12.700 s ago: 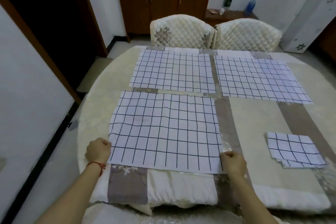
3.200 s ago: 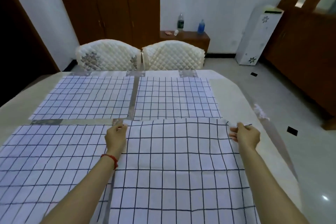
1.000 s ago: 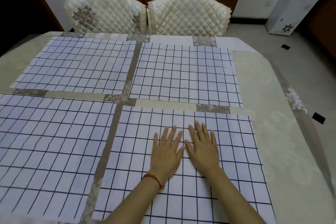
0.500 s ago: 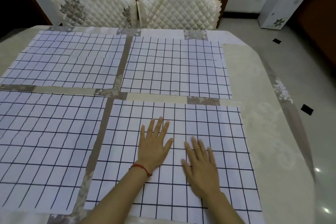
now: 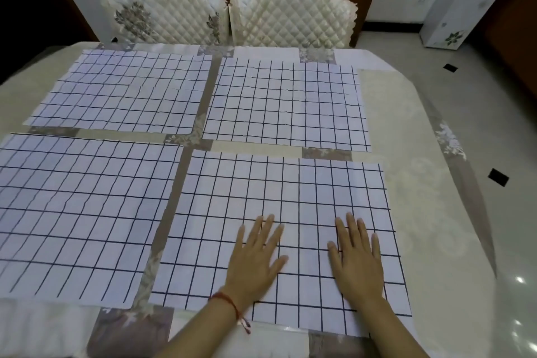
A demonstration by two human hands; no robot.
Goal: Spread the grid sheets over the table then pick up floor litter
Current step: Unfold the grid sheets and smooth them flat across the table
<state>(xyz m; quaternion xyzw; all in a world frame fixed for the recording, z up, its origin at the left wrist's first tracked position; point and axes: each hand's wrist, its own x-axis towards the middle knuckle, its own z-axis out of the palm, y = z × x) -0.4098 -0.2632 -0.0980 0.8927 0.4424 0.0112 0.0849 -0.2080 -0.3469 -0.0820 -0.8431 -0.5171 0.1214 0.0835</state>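
Now both palms flat, fingers spread, gripping nothing: L hand (image 5: 255, 259) & R hand (image 5: 356, 261) pressing near-right grid sheet (image 5: 279, 197), wider apart vs. half a sec ago.

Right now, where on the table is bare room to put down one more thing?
The widest bare patch is the cream cloth along the table's right edge, beside both right-hand grid sheets. Only narrow strips separate the four sheets. The near right sheet is crowded: the left hand and right hand lie flat on it.

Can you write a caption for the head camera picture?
Both hands flat on one of four grid sheets.
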